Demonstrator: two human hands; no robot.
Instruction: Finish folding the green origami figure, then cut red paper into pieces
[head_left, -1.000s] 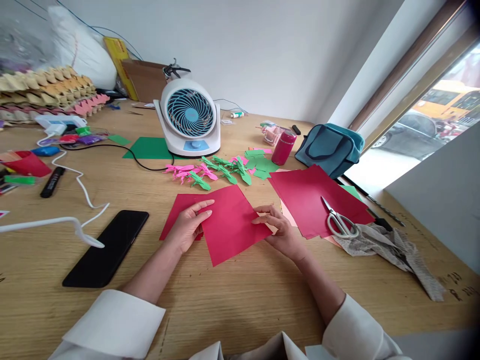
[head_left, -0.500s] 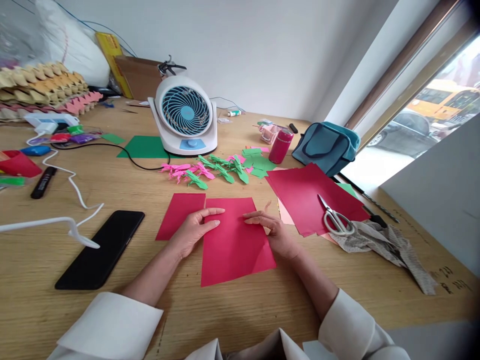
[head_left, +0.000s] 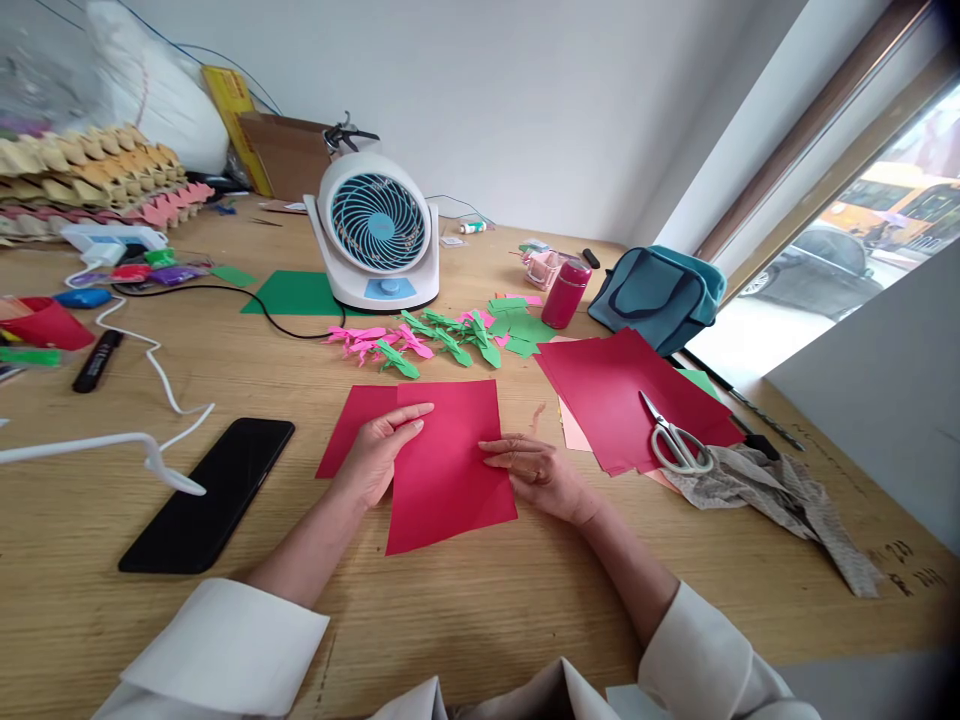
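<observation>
A sheet of red paper (head_left: 446, 480) is held between both hands, tilted a little above the wooden table. My left hand (head_left: 381, 455) grips its left edge, with thumb and forefinger on the face and the other fingers behind. On the right edge, my right hand (head_left: 538, 475) pinches the sheet, fingertips on the front. Another red paper piece (head_left: 358, 420) lies on the table, partly covered by my left hand and the held sheet. Beyond the sheet is a pile of folded pink and green paper figures (head_left: 427, 340).
A black phone (head_left: 210, 495) with a white stand arm over it lies left. Scissors (head_left: 679, 445) rest on red sheets (head_left: 607, 385) and a crumpled cloth (head_left: 780, 500) at right. Farther back are a white fan (head_left: 384, 225), a red bottle (head_left: 566, 295) and a blue bag (head_left: 660, 295).
The held red sheet has shifted slightly left and farther from me, and its lower right corner now lies flatter. My right hand has moved down along the right edge. The view has turned slightly.
</observation>
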